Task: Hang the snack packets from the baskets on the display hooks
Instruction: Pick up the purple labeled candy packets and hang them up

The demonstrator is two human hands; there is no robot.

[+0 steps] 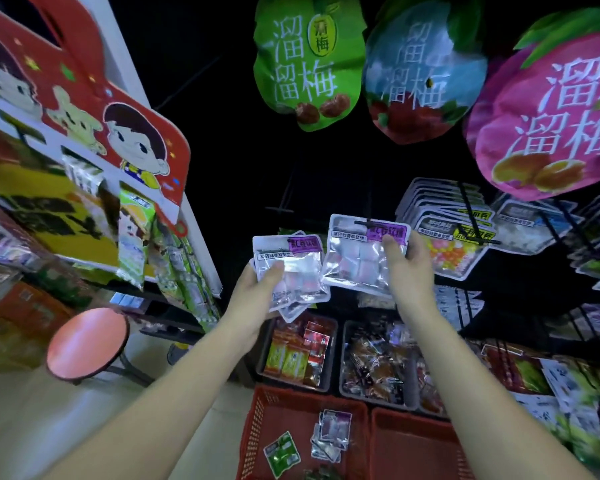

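You stand facing a dark display rack with both bare arms reaching forward. Your left hand (257,289) is closed around a small stack of clear packets (288,271) with purple labels, thumb across the front, held up left of centre. Your right hand (407,263) pinches a single matching packet (359,258) by its top right corner, thumb on the purple label. The top edge of that packet sits at a black hook (369,221) that juts from the rack; you cannot tell whether the hook has passed through the packet's hole. Just right of it, a row of yellow-labelled packets (454,216) already hangs on other hooks. Above hang three large plum bags: green (307,60), blue (423,67) and pink (548,119). Below your arms sits a red basket (257,420) holding a few more packets, including purple-labelled ones (333,434) and a green one (281,452). A second red basket (413,445) lies beside it on the right. Grey bins (338,344) of snacks stand behind them, and a pink stool (87,344) is at your left.
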